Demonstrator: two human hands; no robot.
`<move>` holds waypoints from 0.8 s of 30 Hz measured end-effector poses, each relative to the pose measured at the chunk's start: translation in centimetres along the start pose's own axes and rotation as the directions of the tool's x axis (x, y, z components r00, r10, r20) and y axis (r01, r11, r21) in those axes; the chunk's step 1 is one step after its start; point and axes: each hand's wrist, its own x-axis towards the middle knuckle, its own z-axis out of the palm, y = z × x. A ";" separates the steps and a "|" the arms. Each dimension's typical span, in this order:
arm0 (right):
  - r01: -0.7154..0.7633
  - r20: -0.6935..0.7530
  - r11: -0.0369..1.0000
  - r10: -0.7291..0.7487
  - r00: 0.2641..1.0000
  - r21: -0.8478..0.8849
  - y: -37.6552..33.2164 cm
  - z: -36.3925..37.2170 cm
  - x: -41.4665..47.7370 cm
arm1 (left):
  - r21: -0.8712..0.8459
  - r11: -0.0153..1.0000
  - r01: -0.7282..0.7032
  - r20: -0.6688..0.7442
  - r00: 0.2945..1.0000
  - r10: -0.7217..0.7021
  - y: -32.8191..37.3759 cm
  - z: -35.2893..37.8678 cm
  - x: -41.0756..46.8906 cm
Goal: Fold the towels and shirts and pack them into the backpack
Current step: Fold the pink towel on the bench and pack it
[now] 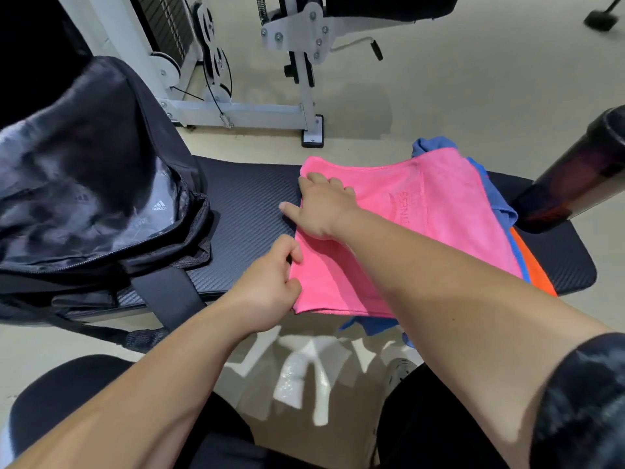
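Your pink towel (406, 231) lies flat on the black padded bench (247, 211), on top of a pile: a blue cloth (500, 198) pokes out at its 1 o'clock and 5 o'clock sides, an orange cloth (534, 265) at 4 o'clock. Your right hand (324, 208) rests palm down on the towel's left part, fingers loosely spread and flat, fingertips at the far-left corner, thumb sticking out toward 9 o'clock just past the towel's left edge over bare bench. Your left hand (270, 286) is at the towel's near-left edge, fingers curled and pinching that edge; the thumb side looks tucked under the fabric, but the fold hides it, so hard to say. The black backpack (91, 184) sits at 9 o'clock of the towel on the same bench, unzipped, grey lining showing, apart from the towel with bare bench between. A dark bottle (571, 177) stands tilted in view at 3 o'clock, near the pile. White gym machine frame (236, 110) on the floor at 12 o'clock.
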 end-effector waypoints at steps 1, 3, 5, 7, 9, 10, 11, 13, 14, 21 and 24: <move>0.004 0.003 1.000 -0.004 1.000 0.028 -0.2 0.1 0.2 | -0.011 1.000 -0.006 0.054 0.999 0.006 -0.1 -0.3 -0.2; 0.017 0.012 0.997 -0.018 1.000 0.078 -1.0 0.4 0.7 | 0.009 1.000 0.014 0.120 0.993 -0.015 -0.5 -1.1 -0.5; 0.035 0.016 0.992 -0.038 0.999 0.117 -2.1 0.8 1.3 | 0.098 0.995 0.023 0.098 0.995 -0.033 -1.1 -2.2 -0.7; 0.076 0.004 0.983 -0.078 0.997 0.168 -3.7 1.2 1.8 | 0.224 0.974 0.027 0.048 0.998 -0.038 -1.8 -3.5 -0.8; 0.146 -0.034 0.966 -0.142 0.989 0.215 -5.4 1.5 2.2 | 0.293 0.955 0.054 0.026 0.998 -0.065 -2.6 -4.7 -1.0; 0.187 -0.050 0.956 -0.180 0.982 0.226 -6.2 1.6 2.3 | 0.317 0.945 0.080 0.019 0.996 -0.091 -3.1 -5.3 -1.2; 0.222 -0.051 0.949 -0.216 0.975 0.225 -7.1 1.8 2.5 | 0.347 0.931 0.110 0.016 0.992 -0.123 -3.6 -5.9 -1.4; 0.273 -0.019 0.937 -0.276 0.961 0.217 -8.3 2.2 2.5 | 0.435 0.886 0.158 -0.001 0.985 -0.175 -4.5 -6.7 -1.7; 0.291 0.000 0.931 -0.298 0.955 0.219 -8.6 2.4 2.5 | 0.477 0.862 0.172 -0.012 0.982 -0.189 -4.8 -6.9 -1.8; 0.325 -0.138 0.897 -0.296 0.945 0.299 -4.8 1.6 1.5 | 0.702 0.699 0.133 -0.070 0.990 -0.118 -3.2 -6.2 -1.3; 0.225 -0.246 0.938 -0.160 0.956 0.264 0.1 0.8 1.0 | 0.670 0.738 0.077 -0.110 0.994 -0.004 -0.4 -4.2 -0.6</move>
